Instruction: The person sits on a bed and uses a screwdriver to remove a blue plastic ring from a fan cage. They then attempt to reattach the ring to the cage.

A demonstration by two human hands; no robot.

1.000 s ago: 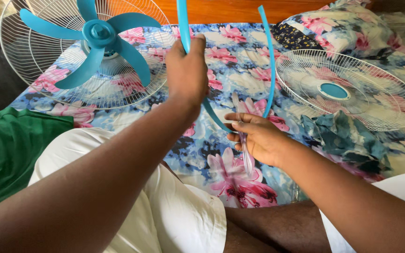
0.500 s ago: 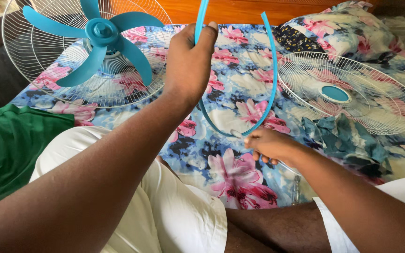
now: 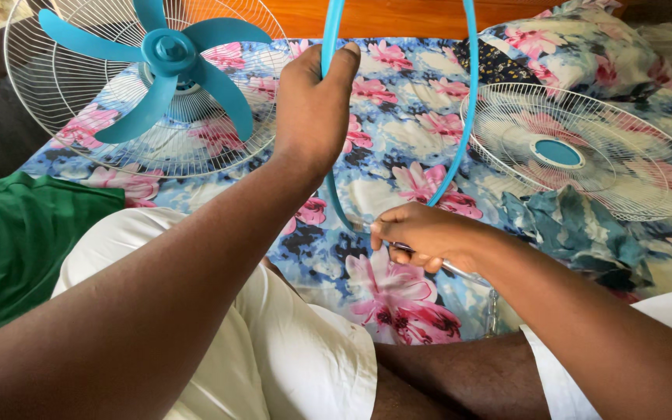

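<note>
My left hand (image 3: 313,109) grips the left side of a thin blue plastic ring (image 3: 460,132), held upright over the flowered bedsheet (image 3: 398,132). The ring's top runs out of the frame. My right hand (image 3: 421,233) is closed at the ring's lowest part, and a slim metal tool (image 3: 468,274) sticks out from under its fingers toward the right. What the fingers pinch at the ring's bottom is hidden.
A white wire fan guard with blue blades (image 3: 157,70) lies at the back left. A second white wire guard with a blue centre (image 3: 585,152) lies at the right, beside a flowered pillow (image 3: 577,47). Green cloth (image 3: 17,241) is at the left; my white-clad legs (image 3: 289,358) are below.
My left hand has turned the blue ring more upright and moved it slightly right. My right hand has closed in on the ring's bottom, now with the metal tool under it.
</note>
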